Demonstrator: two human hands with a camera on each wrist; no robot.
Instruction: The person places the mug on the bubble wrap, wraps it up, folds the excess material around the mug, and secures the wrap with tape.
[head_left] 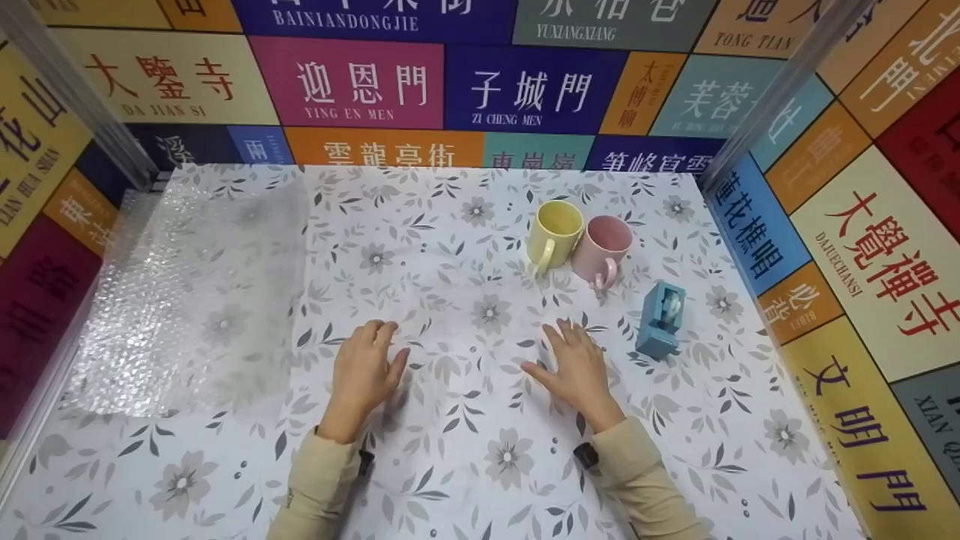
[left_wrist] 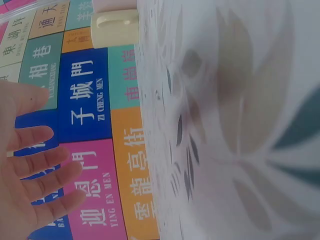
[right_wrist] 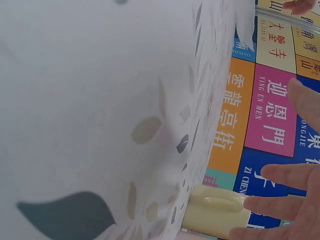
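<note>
Both hands are held over the table, apart from each other and holding nothing. My left hand [head_left: 366, 369] has its fingers extended and spread, as the left wrist view also shows. On the other side, my right hand [head_left: 576, 367] has its thumb out toward the middle and fingers loosely straight. Beyond the right hand stand a yellow mug [head_left: 551, 244] and a pink mug [head_left: 598, 255], side by side, handles toward me. A blue tape dispenser [head_left: 660, 321] lies to the right of that hand. Left of my left hand is a sheet of bubble wrap [head_left: 187, 307].
The table is covered by a white cloth [head_left: 442, 262] with grey flowers and leaves. Panels with coloured lettering [head_left: 360, 86] rise behind and on both sides. Clear upright posts [head_left: 772, 90] stand at the back corners.
</note>
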